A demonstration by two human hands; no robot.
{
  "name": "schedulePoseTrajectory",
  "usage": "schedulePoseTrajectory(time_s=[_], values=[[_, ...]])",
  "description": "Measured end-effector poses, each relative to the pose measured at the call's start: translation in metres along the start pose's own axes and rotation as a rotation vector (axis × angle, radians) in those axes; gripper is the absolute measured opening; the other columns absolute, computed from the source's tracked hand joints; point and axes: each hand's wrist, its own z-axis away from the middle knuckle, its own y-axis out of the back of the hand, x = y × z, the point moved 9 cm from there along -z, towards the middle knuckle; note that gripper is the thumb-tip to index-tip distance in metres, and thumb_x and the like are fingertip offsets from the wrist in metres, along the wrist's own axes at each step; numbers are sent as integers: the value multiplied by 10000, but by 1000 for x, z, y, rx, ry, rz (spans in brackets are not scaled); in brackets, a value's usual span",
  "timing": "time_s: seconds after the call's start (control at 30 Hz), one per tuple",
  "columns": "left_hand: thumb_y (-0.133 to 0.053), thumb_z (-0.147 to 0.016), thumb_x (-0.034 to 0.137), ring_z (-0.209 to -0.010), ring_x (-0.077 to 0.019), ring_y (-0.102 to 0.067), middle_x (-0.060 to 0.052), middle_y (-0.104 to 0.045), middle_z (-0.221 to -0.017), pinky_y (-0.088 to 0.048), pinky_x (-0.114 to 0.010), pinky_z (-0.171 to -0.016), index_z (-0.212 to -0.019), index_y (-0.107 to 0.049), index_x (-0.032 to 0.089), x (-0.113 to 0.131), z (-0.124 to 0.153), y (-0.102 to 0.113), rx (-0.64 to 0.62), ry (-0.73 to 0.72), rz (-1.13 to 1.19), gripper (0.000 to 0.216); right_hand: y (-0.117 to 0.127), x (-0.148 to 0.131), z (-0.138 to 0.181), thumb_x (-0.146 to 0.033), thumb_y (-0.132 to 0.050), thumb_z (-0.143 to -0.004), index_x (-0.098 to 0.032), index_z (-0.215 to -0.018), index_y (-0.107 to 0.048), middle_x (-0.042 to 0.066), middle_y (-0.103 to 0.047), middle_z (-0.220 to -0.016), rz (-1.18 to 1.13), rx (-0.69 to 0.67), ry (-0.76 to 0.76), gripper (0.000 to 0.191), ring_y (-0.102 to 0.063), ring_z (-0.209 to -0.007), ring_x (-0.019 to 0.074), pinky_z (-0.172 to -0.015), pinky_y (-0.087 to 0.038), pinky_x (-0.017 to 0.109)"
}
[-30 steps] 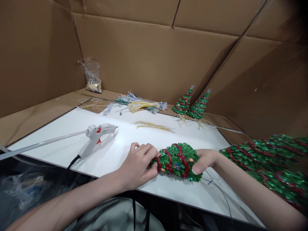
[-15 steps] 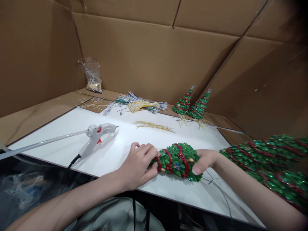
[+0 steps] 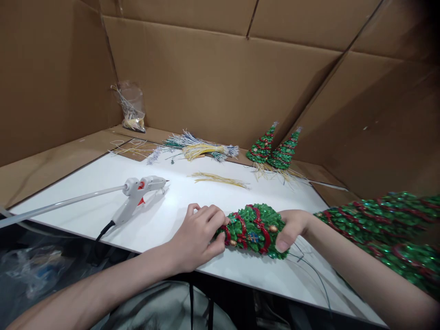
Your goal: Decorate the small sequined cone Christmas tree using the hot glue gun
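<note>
A green Christmas tree figurine (image 3: 252,231) with red garlands and gold balls lies on its side over the white board's front part. My left hand (image 3: 202,236) is closed around its narrow tip end, which the fingers hide. At the wide base end, my right hand (image 3: 292,229) grips it with the thumb on the near side; its other fingers are hidden behind the tree. Thin dark green wires (image 3: 316,270) trail from the base across the board to the right.
A white glue gun (image 3: 140,195) with a long glue stick stands at left. Yellow wires (image 3: 220,179) lie mid-board, wire bundles (image 3: 202,149) behind. Two upright trees (image 3: 283,149) stand at the back right, more trees (image 3: 385,220) lie at right. Cardboard walls (image 3: 213,78) enclose the board.
My right wrist and thumb have shifted very slightly. The tree and my left hand look the same.
</note>
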Motion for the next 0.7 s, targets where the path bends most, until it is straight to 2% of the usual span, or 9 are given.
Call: schedulePoseTrajectory(time_s=[0.1, 0.33, 0.53, 0.7], values=[[-392, -836, 176, -948, -203, -534, -47, -576, -1017, -273, -383, -841, -945, -445, 186, 1, -1, 1, -5, 3, 21, 121, -1, 1, 1, -386, -811, -493, -104, -826, -735, 45, -736, -835, -4, -4, -26, 442, -672, -824, 156, -755, -526, 182], [-357, -782, 130, -921, -210, -532, -58, -575, -1005, -283, -388, -828, -945, -428, 182, 1, -2, 3, 5, 15, 99, 185, 3, 6, -1, -356, -797, -504, -101, -832, -732, 57, -733, -866, 17, -7, -24, 421, -671, -836, 180, -772, -537, 233], [-370, -778, 140, -931, -213, -536, -57, -583, -1023, -282, -388, -846, -947, -422, 192, 0, -1, 4, 4, 24, 128, 184, 4, 9, -1, -383, -791, -504, -86, -898, -717, 87, -723, -944, 30, -13, 1, 499, -669, -874, 209, -800, -534, 273], [-367, -786, 150, -933, -214, -541, -52, -590, -1012, -284, -390, -856, -947, -422, 196, 2, 0, 6, 2, 31, 117, 176, 7, 13, 2, -408, -779, -517, -82, -942, -707, 109, -702, -1022, 15, 47, 16, 541, -652, -940, 233, -813, -530, 307]])
